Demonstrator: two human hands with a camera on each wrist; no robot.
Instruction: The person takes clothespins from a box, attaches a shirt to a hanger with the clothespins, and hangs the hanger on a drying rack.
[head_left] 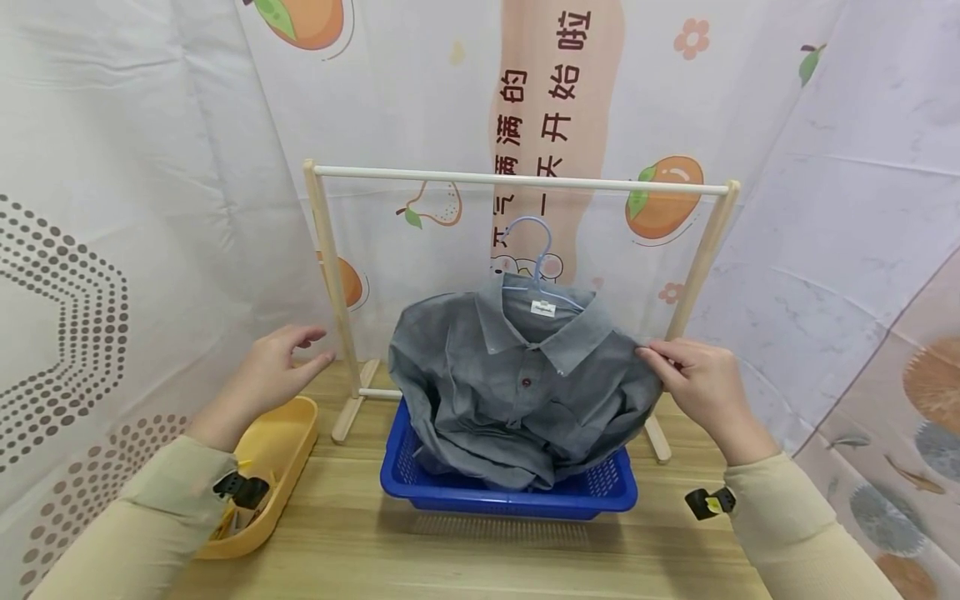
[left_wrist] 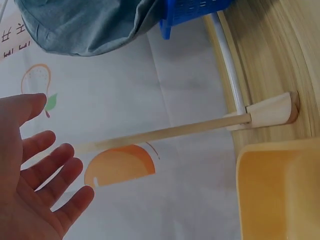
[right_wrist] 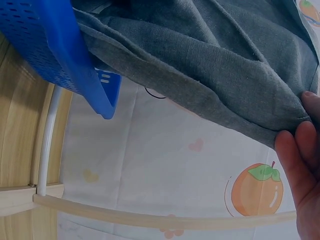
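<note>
A grey button-up shirt (head_left: 480,358) with a collar stands over a blue plastic basket (head_left: 517,502), its lower part bunched inside. Through its neck runs a light blue hanger (head_left: 534,267), whose hook rises below the white rail (head_left: 517,178) of a wooden rack. My right hand (head_left: 701,379) pinches the shirt's shoulder between thumb and fingers; the right wrist view shows the grey cloth (right_wrist: 240,85) stretched toward the fingertips. My left hand (head_left: 277,367) is off the shirt, beside the rack's left post (head_left: 330,275), fingers loosely bent around nothing.
A yellow bin (head_left: 296,467) with small items in it stands on the wooden table (head_left: 360,542) under my left forearm. The rack's right post (head_left: 705,258) rises behind my right hand. A printed curtain (head_left: 420,100) hangs at the back and sides.
</note>
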